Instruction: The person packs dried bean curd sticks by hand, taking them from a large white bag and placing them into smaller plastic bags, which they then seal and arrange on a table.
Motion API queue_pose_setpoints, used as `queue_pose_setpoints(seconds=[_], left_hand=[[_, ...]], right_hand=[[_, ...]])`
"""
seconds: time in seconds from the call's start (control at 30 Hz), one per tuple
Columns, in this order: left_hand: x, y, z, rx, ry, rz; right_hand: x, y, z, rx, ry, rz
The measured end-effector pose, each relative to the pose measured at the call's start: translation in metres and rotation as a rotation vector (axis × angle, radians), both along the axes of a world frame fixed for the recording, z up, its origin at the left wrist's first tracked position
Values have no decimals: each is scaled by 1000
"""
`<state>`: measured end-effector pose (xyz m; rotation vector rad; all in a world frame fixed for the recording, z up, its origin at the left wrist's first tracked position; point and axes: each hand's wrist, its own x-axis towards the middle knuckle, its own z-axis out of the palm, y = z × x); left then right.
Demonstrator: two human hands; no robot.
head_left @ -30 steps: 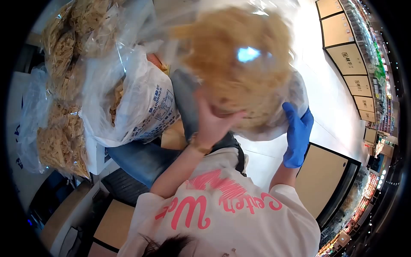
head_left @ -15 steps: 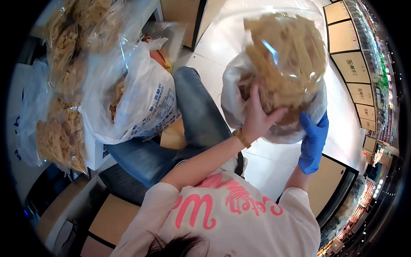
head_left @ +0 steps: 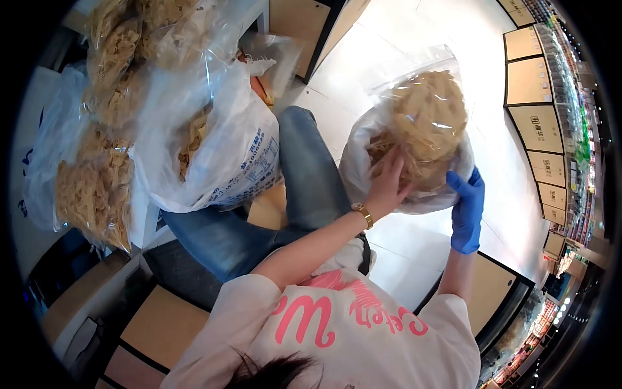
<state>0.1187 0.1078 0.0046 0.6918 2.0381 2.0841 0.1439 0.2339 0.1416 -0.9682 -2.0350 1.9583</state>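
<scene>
A clear zip-top bag (head_left: 433, 120) filled with tan, dried flat strips stands half inside the mouth of a white plastic sack (head_left: 359, 152). My left hand (head_left: 389, 185), bare and with a gold watch at the wrist, holds the clear bag low on its near side; part of the grip is hidden. In a blue glove, my right hand (head_left: 468, 211) grips the sack's right rim, thumb toward the clear bag. More loose-looking tan strips (head_left: 383, 144) show inside the sack, left of the clear bag.
At left, a second white sack (head_left: 243, 152) with printed blue text leans by my knee (head_left: 311, 149). Several clear bags of tan strips (head_left: 84, 194) pile up beyond it on a white stand. Cartons (head_left: 543, 126) and shelving line the right side.
The clear bag has gone down and toward the sack, so it sits lower. My left hand stays at its base. My right hand is now at the sack's rim. The view has shifted slightly.
</scene>
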Motion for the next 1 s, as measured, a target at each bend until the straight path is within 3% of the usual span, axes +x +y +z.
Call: queue_pose_setpoints(seconds=[0.07,0.13,0.27,0.33,0.43,0.57,0.63,0.77,0.8,0.87,0.9,1.0], left_hand=[[0,-1,-11,-108,-36,59],[-1,-6,-18,-289,-246,-202],[1,-10,-11,-387,-35,-223],[-2,-7,3,-480,-28,-379],[-4,-16,-9,-506,-41,-550],[8,-30,-71,-630,-102,-625],[12,-26,-97,-810,60,-778],[10,-26,-78,-1036,80,-920],[13,-23,-91,-1031,80,-921],[33,-14,-138,-1306,384,-514],[33,-15,-133,-1335,423,-497],[-12,-37,-92,-1000,168,-258]], right_hand=[[3,-8,-2,53,-119,69],[3,-22,-4,65,-91,121],[-22,-23,-12,199,-95,75],[-27,-11,-26,296,-65,49],[-9,26,-66,197,-80,89],[49,48,-152,-18,-54,9],[78,59,-185,-253,-90,-85],[120,60,-237,-368,-115,-183],[120,62,-234,-363,-117,-183],[134,66,-239,-430,-112,-204],[132,68,-233,-446,-110,-193],[141,77,-235,-428,-159,-172]])
